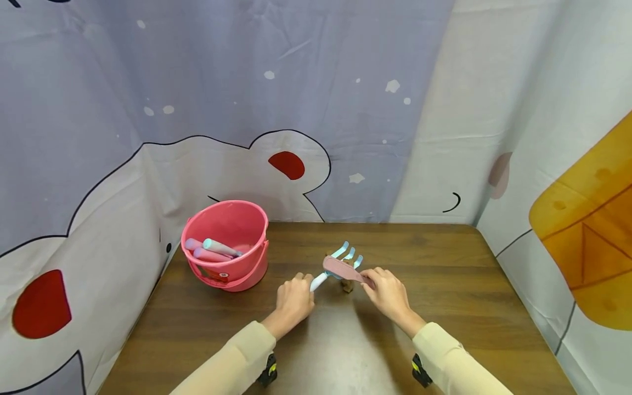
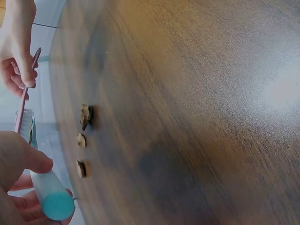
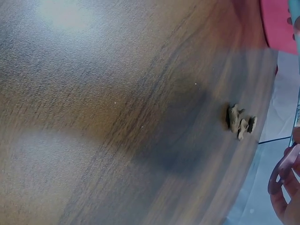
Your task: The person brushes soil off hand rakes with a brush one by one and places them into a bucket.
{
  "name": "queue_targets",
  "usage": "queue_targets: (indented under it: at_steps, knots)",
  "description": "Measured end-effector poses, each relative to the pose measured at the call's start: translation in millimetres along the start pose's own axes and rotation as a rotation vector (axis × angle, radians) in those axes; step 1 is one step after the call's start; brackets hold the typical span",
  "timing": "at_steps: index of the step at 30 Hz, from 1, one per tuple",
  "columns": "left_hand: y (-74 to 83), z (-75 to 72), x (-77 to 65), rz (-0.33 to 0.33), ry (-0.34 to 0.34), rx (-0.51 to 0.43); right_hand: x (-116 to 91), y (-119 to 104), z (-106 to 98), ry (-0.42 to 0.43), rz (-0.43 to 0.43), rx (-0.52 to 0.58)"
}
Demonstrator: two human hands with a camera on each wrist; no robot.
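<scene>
My left hand (image 1: 295, 296) grips the pale handle of a small hand rake (image 1: 318, 282), whose light-blue tines point up and away. In the left wrist view the handle (image 2: 49, 187) has a teal end cap. My right hand (image 1: 387, 291) holds a pink brush (image 1: 345, 270) by its handle, laid across the rake's head. White bristles (image 2: 26, 119) face the rake and seem to touch it. Below, several brown, bark-like pieces (image 3: 234, 117) lie on the wooden table; the brush and rake partly cover them in the head view.
A pink bucket (image 1: 254, 271) stands at the table's back left, with several pastel-handled tools (image 1: 219, 248) in it. Printed fabric (image 1: 355, 109) hangs behind and beside the wooden table (image 1: 444, 274).
</scene>
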State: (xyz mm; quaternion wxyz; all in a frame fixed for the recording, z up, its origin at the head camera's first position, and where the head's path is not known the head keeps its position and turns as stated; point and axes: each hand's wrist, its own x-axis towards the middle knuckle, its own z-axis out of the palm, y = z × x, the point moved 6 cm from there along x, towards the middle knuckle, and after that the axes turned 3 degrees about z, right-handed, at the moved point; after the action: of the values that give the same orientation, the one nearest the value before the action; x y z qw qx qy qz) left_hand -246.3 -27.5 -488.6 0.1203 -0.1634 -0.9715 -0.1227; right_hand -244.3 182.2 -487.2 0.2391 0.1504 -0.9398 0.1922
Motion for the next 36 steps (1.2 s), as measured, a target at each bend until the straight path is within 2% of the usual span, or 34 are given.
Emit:
queue_targets:
  at_steps: [8, 17, 26, 36]
  knots:
    - [-0.9, -11.4, -3.7, 0.017, 0.037, 0.018, 2.2, -3.9, -1.2, 0.015, -0.018, -0.010]
    - [-4.5, -13.9, -6.4, 0.012, 0.070, 0.025, 5.7, -2.0, -3.4, 0.041, -0.041, -0.068]
    - [-12.2, -12.9, -8.7, -0.011, 0.047, 0.043, 6.0, 11.4, -9.5, 0.064, 0.020, -0.108]
    - [-25.9, -14.3, -7.2, -0.065, 0.030, 0.038, -1.9, 20.3, -10.2, 0.049, 0.018, -0.130]
